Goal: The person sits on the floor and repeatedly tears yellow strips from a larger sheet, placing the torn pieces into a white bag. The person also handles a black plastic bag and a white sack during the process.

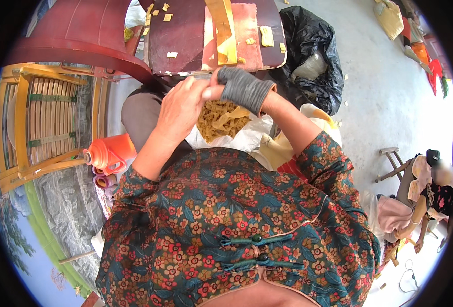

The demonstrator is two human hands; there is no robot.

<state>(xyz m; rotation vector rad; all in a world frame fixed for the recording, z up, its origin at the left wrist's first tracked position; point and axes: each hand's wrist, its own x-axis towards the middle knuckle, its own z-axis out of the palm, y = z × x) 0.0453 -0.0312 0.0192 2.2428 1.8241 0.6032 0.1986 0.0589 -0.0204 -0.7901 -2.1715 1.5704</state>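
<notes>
My bare left hand [180, 105] and my right hand [240, 91], in a grey fingerless glove, meet above my lap, fingers curled close together. What is between the fingers is hidden. Just beyond them, a padded maroon seat [175, 38] carries a pink cloth [247, 46], a long folded yellow strip [225, 36] and several small yellow scraps [266, 36]. Below my hands, a heap of tan-yellow strips [221, 123] lies in a white bag [252, 133] on my lap.
A black plastic bag [321, 56] lies right of the seat. At left are a red chair [78, 36], a wooden slatted chair [52, 107] and an orange flask [106, 153]. Coloured cloth [421, 51] lies at upper right. Another person [433, 199] sits at right by a wooden stool [390, 163].
</notes>
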